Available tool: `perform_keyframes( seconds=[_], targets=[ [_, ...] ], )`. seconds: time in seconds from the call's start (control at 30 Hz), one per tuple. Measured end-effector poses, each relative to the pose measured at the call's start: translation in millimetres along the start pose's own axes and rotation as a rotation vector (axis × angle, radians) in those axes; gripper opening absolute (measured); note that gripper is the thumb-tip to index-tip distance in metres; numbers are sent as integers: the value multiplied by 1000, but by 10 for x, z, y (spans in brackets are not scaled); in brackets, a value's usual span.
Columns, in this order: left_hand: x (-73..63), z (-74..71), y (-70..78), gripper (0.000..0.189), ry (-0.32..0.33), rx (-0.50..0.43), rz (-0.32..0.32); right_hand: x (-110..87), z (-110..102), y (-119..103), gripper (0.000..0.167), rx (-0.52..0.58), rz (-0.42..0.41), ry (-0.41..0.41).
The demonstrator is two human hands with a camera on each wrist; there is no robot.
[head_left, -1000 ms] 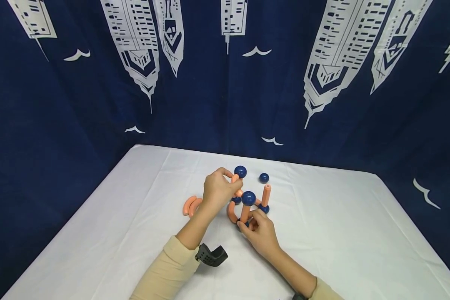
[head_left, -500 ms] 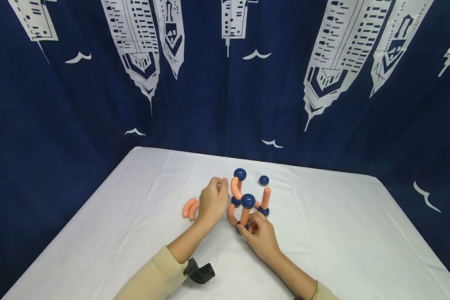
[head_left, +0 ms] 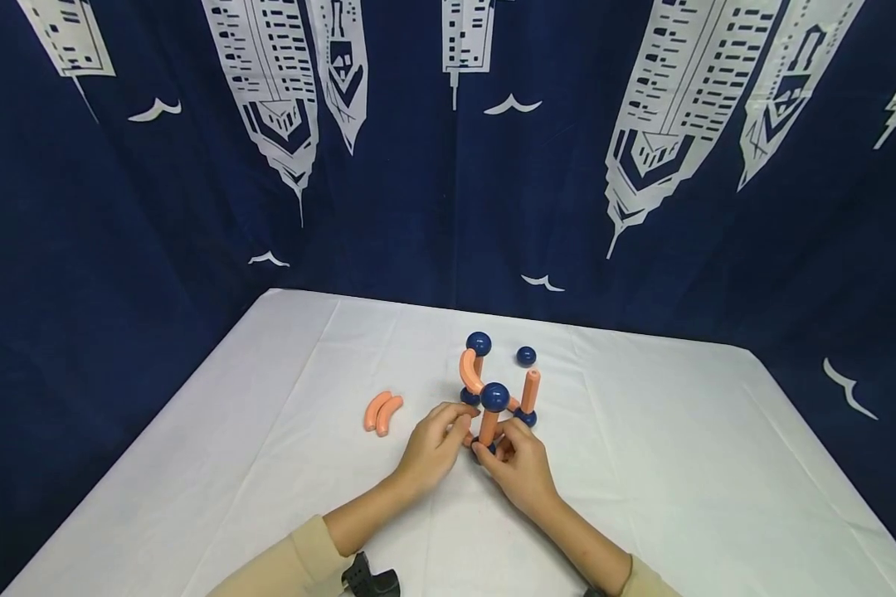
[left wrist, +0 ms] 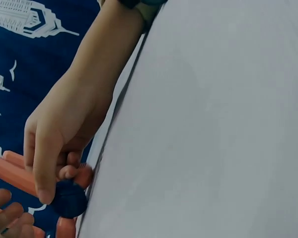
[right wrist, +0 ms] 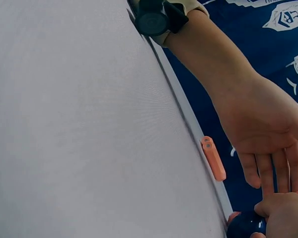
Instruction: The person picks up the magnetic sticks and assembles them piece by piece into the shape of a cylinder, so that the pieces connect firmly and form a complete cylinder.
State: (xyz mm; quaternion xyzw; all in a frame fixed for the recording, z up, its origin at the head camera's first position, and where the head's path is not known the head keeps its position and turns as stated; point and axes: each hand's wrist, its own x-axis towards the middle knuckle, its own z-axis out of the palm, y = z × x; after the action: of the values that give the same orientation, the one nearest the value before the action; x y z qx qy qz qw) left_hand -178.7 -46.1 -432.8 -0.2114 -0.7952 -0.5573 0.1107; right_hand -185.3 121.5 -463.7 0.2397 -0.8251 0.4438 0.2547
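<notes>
We honestly can't make out any readable text, labels, brands, numbers or signs in any of the three views, near or far.

Lower curved stick [head_left: 468, 440] mostly behind left hand [head_left: 435, 448]

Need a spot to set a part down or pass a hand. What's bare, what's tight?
Bare: table right of the right hand, out to the edge; left of the two curved pieces; between the forearms, nearer the person. Tight: around the ball-and-rod frame, where the left hand also crowds in, plus the lone ball at its far side.
</notes>
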Motion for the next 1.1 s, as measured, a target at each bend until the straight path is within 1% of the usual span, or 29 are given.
perform_keyframes(
  seconds=[0.13,0.2,0.3,0.37,0.5,0.6,0.7,0.8,0.9,0.97,1.0,1.1],
  targets=[
    [-24,66,-50,24,-64,-34,63,-6,-13,6,20,-5,-8,7],
    [-30,97,-68,26,-73,-50,88,-11,-20,8,20,-3,-7,8],
    [-31,138,-87,27,-59,-53,122,-14,-30,13,21,-4,0,7],
    [-24,161,-91,26,-47,-46,128,-10,-37,15,22,-10,4,5],
    [3,197,-96,24,-48,-23,113,6,-70,1,23,-22,27,-16],
    [1,207,-102,24,-55,14,98,10,-131,-18,22,17,48,-87],
    [-16,207,-119,23,-63,53,88,19,-227,-21,22,95,58,-199],
    [-26,197,-134,23,-73,62,82,43,-329,3,23,186,67,-302],
    [-20,189,-148,23,-75,71,87,70,-424,51,24,259,120,-339],
    [-11,187,-155,22,-75,91,95,85,-484,89,21,289,179,-322],
    [-7,186,-159,23,-75,105,100,91,-511,110,19,290,213,-299],
    [6,184,-174,23,-76,151,120,122,-573,172,11,262,312,-182]
  ],
)
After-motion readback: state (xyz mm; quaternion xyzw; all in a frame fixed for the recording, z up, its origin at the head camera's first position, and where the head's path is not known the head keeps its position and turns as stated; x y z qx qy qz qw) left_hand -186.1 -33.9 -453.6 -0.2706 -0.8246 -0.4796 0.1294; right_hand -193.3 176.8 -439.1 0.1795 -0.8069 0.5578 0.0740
